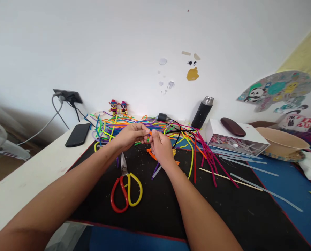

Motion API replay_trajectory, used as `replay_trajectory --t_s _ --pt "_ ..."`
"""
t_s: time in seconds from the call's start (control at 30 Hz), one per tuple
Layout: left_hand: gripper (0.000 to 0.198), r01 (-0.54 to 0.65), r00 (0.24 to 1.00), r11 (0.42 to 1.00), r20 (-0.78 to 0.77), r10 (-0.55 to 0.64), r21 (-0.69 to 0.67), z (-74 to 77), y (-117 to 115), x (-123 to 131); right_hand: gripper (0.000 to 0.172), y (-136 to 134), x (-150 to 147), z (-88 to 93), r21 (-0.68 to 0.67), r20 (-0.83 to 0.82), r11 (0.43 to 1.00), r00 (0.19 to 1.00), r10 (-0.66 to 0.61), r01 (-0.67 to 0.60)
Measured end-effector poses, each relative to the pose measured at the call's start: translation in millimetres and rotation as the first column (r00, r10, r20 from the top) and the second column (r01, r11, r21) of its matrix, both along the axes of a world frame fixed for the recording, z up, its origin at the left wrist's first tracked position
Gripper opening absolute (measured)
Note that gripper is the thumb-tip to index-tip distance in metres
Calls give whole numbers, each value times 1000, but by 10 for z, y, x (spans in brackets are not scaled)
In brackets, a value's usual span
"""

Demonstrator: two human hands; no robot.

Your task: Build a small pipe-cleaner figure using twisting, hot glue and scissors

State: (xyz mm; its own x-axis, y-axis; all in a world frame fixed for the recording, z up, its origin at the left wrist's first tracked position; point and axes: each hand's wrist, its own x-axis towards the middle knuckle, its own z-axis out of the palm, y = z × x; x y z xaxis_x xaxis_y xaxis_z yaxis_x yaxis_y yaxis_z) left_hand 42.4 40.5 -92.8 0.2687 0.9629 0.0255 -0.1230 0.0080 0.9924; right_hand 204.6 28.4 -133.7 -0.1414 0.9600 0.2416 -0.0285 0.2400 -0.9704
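Note:
My left hand and my right hand meet over the far part of the black mat. Both have their fingertips pinched on a small piece of orange pipe cleaner, mostly hidden by the fingers. Below the hands, an orange bent piece and a purple strip show partly behind my right wrist. Scissors with one red and one yellow handle lie on the mat, nearer to me than my left hand. Behind the hands spreads a pile of pipe cleaners in many colours.
A black phone lies on the white table at left. A black flask leans by the wall. At right are a white box bearing a brown case, a beige bowl, magenta pipe cleaners and a wooden stick.

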Motion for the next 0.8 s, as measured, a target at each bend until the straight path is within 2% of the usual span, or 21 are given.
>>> replay_trajectory --t_s 0.47,0.8 --pt "39 23 999 1000 22 -23 -6 -18 -7 -3 58 20 -1 -30 23 37 1000 999 -17 16" --pt "38 -2 1000 1000 23 2 -6 -30 4 8 56 27 9 -36 37 36 999 999 -18 17"
